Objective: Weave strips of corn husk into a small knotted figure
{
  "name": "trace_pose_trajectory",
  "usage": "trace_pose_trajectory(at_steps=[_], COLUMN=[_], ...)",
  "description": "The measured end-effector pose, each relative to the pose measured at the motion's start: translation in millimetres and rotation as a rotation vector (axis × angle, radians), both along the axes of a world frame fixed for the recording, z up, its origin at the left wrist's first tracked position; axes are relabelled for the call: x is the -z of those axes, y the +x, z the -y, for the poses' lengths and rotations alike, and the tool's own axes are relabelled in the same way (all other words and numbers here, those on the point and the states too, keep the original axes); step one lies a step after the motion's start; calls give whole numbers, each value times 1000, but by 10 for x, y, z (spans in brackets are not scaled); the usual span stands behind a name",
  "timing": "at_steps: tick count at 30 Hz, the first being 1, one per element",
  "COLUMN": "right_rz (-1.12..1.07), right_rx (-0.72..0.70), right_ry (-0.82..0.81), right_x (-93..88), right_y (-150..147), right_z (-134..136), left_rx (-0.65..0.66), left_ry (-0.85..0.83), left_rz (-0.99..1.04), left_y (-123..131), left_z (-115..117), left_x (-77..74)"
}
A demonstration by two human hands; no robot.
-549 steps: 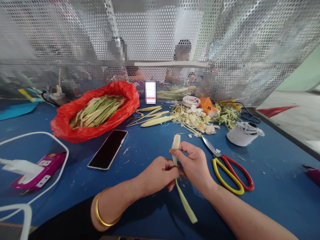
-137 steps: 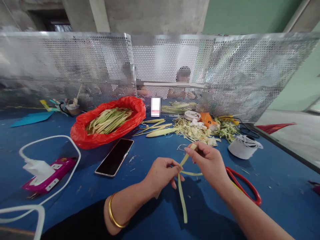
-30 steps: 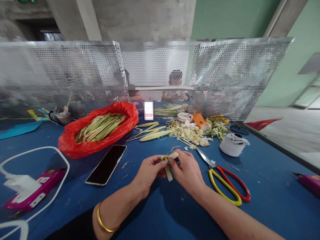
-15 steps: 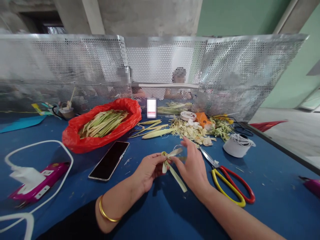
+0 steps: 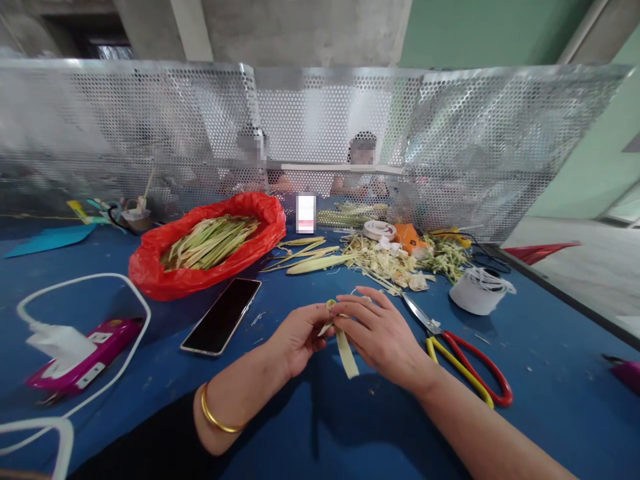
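Note:
Between my hands is a small piece of pale green leaf strips (image 5: 347,357), looped at the top, with one flat tail hanging down. My left hand (image 5: 300,337) pinches it between thumb and fingers near the loop. Bent over it from the right, my right hand (image 5: 383,337) has its fingers closed on the strips, and they hide much of the folded part. Scissors (image 5: 465,367) with one red and one yellow handle lie open-bladed or shut, I cannot tell, just right of my right hand.
A red plastic bag (image 5: 210,280) of long leaf strips (image 5: 213,243) stands at the left, behind a phone (image 5: 221,317). Farther left is a purple power strip (image 5: 90,353) with a white cable. Leaf scraps (image 5: 383,257) and a white roll (image 5: 477,293) lie right, before a perforated metal screen (image 5: 320,110).
My right hand has come down and left, its raised fingers now folded over the leaf strips. The hanging tail has swung to point more straight down. My left hand keeps its pinch.

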State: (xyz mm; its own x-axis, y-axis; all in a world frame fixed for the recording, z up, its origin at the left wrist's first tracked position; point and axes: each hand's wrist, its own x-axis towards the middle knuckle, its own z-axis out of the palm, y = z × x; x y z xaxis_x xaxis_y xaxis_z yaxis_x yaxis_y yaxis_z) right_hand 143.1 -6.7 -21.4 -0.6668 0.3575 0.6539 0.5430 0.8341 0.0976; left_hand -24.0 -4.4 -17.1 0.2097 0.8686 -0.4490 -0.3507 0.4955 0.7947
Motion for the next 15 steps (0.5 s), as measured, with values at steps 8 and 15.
trace_pose_trajectory(at_steps=[8,15], right_rz=[-338,-576], right_rx=[110,357], right_ry=[-295,-674], right_x=[9,28], right_y=[-28,-51], right_z=[10,24], left_rx=[73,97], left_ry=[186,279], left_rz=[-187,-181], left_y=[30,49], left_z=[41,65], left_x=[-44,-42])
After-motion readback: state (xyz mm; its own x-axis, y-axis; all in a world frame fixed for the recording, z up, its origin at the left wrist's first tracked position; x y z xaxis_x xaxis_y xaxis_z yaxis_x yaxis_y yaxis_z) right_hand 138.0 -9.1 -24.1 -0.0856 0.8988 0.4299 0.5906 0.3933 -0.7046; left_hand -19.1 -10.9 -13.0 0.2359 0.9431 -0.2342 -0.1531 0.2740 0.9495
